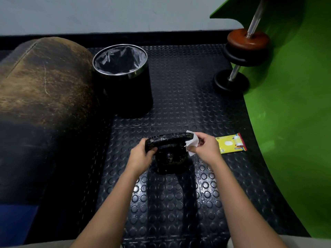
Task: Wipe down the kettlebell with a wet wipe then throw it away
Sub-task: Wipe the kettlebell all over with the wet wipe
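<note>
Wipe (192,142) at kettlebell (169,149) handle's right end (floor beyond).

The worn brown bolster (39,83) runs off the left edge, and the yellow packet's (231,143) print is unreadable.

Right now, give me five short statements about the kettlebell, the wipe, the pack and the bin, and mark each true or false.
1. The left hand grips the kettlebell by its handle. True.
2. The right hand holds the wet wipe against the handle's end. True.
3. The wipe already lies in the bin. False: the right hand holds it.
4. The wipes pack lies left of the kettlebell. False: right of it.
5. The bin has a liner. True.
</note>
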A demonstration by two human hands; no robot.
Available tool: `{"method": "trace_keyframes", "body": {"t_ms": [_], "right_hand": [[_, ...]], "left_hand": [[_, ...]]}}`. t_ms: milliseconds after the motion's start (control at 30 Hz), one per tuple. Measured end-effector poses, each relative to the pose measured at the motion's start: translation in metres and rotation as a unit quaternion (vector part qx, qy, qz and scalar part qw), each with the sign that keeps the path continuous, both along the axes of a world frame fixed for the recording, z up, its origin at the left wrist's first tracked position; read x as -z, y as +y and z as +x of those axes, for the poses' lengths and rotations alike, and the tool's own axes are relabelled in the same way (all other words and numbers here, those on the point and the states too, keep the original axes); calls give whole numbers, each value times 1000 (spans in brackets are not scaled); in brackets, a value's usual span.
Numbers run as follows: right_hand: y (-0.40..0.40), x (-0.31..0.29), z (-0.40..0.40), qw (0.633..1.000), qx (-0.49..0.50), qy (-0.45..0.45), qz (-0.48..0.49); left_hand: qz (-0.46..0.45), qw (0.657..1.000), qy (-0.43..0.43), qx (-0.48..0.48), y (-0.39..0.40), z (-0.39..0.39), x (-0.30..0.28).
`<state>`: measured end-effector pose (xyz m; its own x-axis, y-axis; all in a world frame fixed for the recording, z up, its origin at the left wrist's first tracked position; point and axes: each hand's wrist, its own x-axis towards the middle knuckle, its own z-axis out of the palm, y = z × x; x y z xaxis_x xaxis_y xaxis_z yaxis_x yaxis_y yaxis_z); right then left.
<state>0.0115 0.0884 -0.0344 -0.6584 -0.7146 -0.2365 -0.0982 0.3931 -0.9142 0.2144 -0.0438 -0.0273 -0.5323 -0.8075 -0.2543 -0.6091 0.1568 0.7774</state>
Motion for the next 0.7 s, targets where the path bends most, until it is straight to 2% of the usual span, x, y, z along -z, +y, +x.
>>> {"method": "trace_keyframes", "body": {"t_ms": [133,333,400,467,567,700], "right_hand": [[2,4,5,999,33,1,-42],[2,8,8,999,28,-16,-1],[0,1,17,996,60,-52,-39],[-1,-4,30,991,98,-45,-76],[-2,0,39,989,130,10,-73],[-9,2,34,983,167,-28,-70]], "left_hand": [[4,1000,7,-2,0,-1,0],[6,1000,8,-2,0,0,-1],[-2,1000,9,-1,1,0,-1],[-11,1000,8,0,2,0,-2],[-10,1000,9,1,2,0,-3],[-12,1000,8,4,2,0,-3]]}}
